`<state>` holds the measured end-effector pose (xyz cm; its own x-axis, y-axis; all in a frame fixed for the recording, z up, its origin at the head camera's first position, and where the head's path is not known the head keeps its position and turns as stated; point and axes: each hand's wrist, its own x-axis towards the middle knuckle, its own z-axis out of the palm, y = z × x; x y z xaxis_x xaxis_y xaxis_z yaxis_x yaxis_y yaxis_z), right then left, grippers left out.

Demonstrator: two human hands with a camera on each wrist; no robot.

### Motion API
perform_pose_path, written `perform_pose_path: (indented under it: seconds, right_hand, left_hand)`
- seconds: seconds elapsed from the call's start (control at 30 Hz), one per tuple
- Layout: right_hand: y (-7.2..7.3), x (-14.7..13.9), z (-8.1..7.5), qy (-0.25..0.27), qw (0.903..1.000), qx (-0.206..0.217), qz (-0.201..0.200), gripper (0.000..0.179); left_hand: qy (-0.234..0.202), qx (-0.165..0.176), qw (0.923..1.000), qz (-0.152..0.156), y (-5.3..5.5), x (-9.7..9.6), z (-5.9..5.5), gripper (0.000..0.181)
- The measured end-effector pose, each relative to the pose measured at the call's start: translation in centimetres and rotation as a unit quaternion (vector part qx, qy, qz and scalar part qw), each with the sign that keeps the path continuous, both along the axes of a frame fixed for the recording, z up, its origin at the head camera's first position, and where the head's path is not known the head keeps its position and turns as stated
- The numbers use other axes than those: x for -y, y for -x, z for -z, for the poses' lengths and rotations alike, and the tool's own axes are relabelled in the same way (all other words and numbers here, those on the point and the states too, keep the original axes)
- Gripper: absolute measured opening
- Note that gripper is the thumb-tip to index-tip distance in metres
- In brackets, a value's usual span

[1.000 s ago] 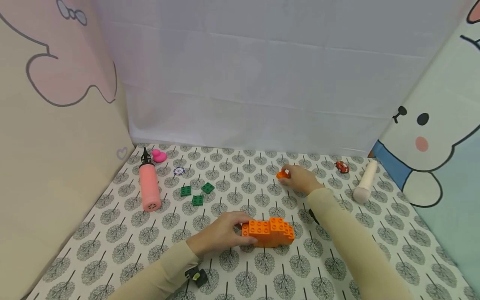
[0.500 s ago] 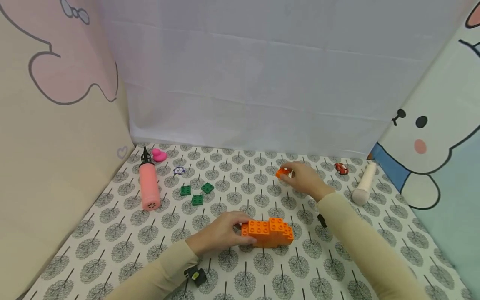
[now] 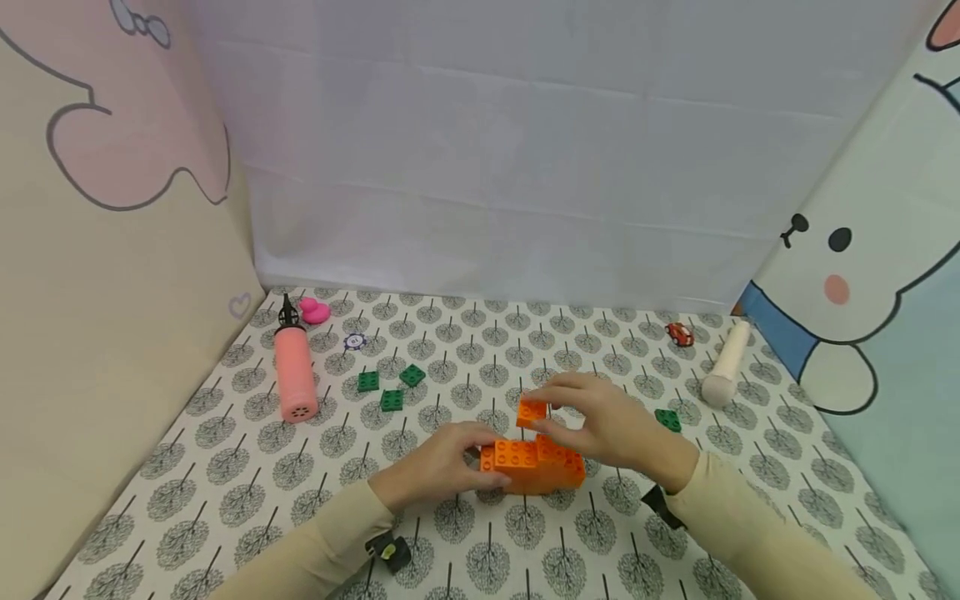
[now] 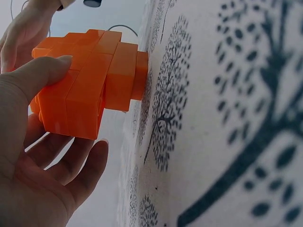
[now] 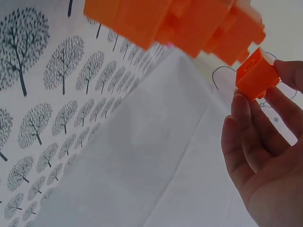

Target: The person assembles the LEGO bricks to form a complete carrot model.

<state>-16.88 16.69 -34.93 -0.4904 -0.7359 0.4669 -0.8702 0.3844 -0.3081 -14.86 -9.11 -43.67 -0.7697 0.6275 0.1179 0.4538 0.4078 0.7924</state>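
Observation:
In the head view my left hand (image 3: 448,467) grips the left end of an orange block assembly (image 3: 517,477) built from several studded bricks. The left wrist view has the thumb on one side of the assembly (image 4: 85,80) and the fingers beneath its near end. Above the assembly, my right hand (image 3: 600,421) pinches a small orange toy brick (image 3: 531,412). In the right wrist view this brick (image 5: 257,75) sits between thumb and fingertips, its hollow underside partly showing, close to the assembly (image 5: 180,23). Whether the two touch, I cannot tell.
Several green bricks lie on the tree-print cloth, three at left (image 3: 392,400) and another (image 3: 667,419) right of my right wrist. Farther out are a pink cylinder (image 3: 296,375), pink duck (image 3: 314,312), poker chip (image 3: 355,342), red toy car (image 3: 680,334) and white-handled brush (image 3: 727,367).
My right hand has brought the small orange brick from the far part of the cloth toward me and left, over the assembly. A green brick now shows beside the right wrist. My left hand stays put.

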Motion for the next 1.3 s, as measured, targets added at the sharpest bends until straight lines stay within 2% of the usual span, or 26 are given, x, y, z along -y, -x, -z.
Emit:
perform_pose_path:
  seconds: [0.1,0.4,0.6,0.83,1.1,1.3]
  right_hand:
    - [-0.9,0.2,0.8,0.002,0.9999,-0.006,-0.015,0.032]
    - [-1.9,0.4,2.6,-0.013,0.9999,0.007,-0.001,0.033]
    - [-2.2,0.2,2.9,-0.015,0.9997,0.021,0.003,0.033]
    - [-2.6,0.1,3.4,-0.01,0.9978,0.063,0.019,0.033]
    - [-2.7,0.3,3.7,0.033,0.9976,0.06,-0.006,0.035]
    - [-2.6,0.4,3.8,0.045,0.9965,0.068,-0.02,0.034]
  left_hand:
    - [-0.002,-0.004,1.0,0.005,0.0,0.0,0.0,0.035]
    - [-0.002,-0.009,1.0,0.002,0.0,0.0,0.0,0.034]
    - [-0.002,-0.011,0.9999,0.003,0.1,0.0,-0.1,0.033]
    - [0.0,-0.011,0.9999,0.004,0.0,0.0,-0.1,0.035]
    - [-0.002,-0.016,0.9998,0.007,0.0,0.0,0.0,0.034]
    - [0.001,-0.018,0.9998,0.007,0.0,0.1,0.1,0.036]
